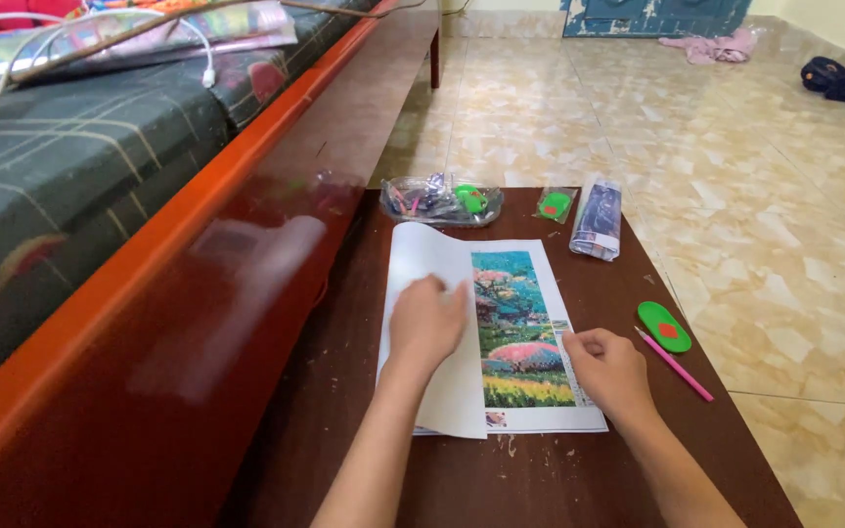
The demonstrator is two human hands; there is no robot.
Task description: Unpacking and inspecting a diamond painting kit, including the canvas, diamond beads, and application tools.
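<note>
A colourful picture canvas [525,323] with a white border lies on a low dark wooden table [344,391]. A white cover sheet [427,259] overlies its left half. My left hand [427,318] presses flat on that sheet, fingers spread toward its right edge. My right hand [606,367] rests on the canvas's right border with fingers curled, pinching the edge there; what it grips is too small to tell. A pink pen [675,364] and a green tray [664,326] lie just right of my right hand.
At the table's far edge lie a clear bag of small packets [440,200], a small bag with a green piece [555,204] and a rolled printed sheet [598,220]. A bed with a glossy orange-red frame [198,225] runs along the left. Tiled floor lies right.
</note>
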